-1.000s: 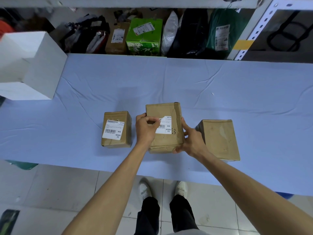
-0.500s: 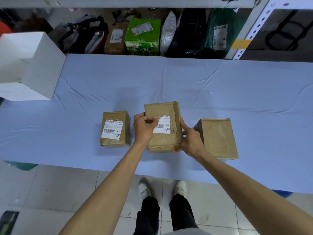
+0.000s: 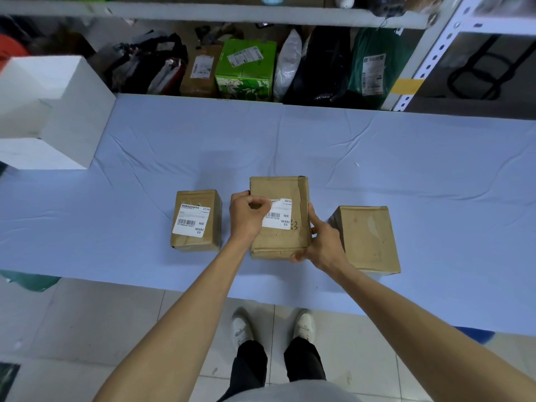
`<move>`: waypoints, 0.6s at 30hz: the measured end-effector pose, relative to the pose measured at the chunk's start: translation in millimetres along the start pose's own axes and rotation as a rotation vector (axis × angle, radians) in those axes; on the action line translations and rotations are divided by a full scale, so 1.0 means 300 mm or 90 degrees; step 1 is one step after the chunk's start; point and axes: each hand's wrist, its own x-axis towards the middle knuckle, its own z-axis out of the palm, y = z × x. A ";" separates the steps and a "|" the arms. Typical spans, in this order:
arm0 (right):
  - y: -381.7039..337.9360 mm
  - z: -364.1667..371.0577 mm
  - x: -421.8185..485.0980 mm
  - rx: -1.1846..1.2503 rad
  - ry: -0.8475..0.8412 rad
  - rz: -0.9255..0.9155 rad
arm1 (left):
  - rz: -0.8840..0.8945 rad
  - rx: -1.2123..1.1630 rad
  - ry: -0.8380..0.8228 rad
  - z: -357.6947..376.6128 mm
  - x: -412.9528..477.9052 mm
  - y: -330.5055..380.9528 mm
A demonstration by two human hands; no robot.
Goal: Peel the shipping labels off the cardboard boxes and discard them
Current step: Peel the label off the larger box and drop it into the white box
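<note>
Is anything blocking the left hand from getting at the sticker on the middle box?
Nothing visible does. The left hand is right at the label, with its fingers curled on the label's upper left corner. The right hand grips the right side of the middle box.

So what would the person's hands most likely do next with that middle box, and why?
Probably peel: draw the pinched corner across to the right and lift the label away. The left hand seems to pinch the label's upper-left corner, most of the label lies flat on the middle box, and the right hand grips that box's right side, bracing it.
</note>
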 end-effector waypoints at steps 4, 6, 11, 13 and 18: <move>0.008 -0.002 0.006 -0.035 -0.017 -0.014 | 0.003 0.011 -0.001 -0.003 0.003 -0.017; 0.009 -0.001 0.010 -0.024 -0.018 -0.016 | 0.002 0.013 -0.003 -0.003 0.007 -0.023; 0.014 0.009 0.022 0.018 0.000 0.012 | 0.008 0.000 -0.008 -0.006 0.014 -0.021; 0.012 0.005 0.016 0.005 0.008 0.005 | 0.006 -0.005 -0.014 -0.006 0.016 -0.027; -0.003 0.004 -0.001 0.017 0.016 0.018 | 0.000 -0.002 -0.017 -0.009 0.018 -0.028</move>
